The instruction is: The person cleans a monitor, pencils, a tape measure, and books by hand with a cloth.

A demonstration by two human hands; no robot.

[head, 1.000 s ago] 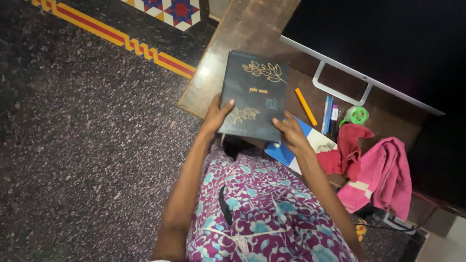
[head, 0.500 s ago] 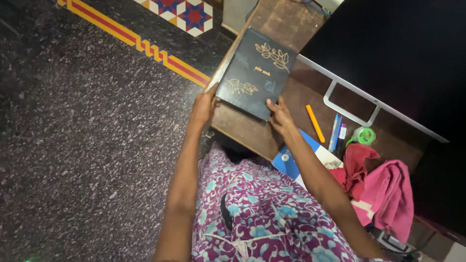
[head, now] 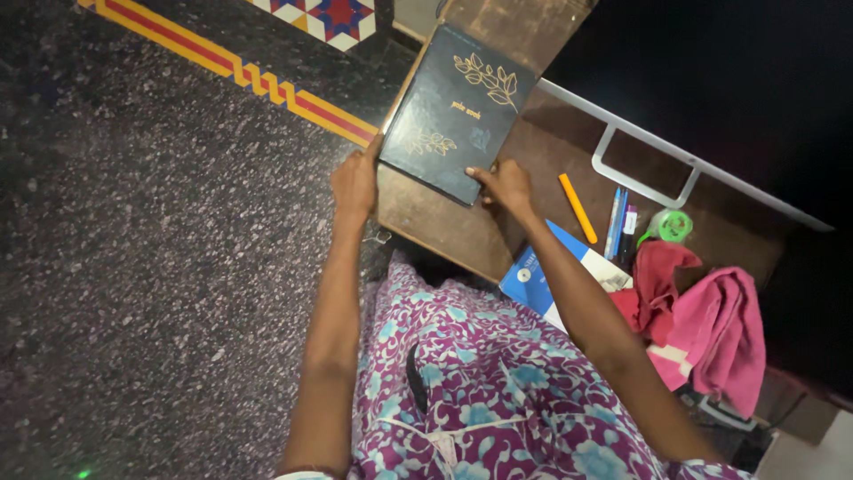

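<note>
We log one black book (head: 455,111) (gold leaf sprigs on its cover), lying flat at the left edge of the wooden counter (head: 444,227). Left hand (head: 355,184) grips its near left corner; right hand (head: 505,185) pinches its near right corner. Beside it we list an orange pen (head: 577,208), blue pens (head: 616,222), a green tape roll (head: 671,225), and a pink cloth (head: 724,329).
</note>
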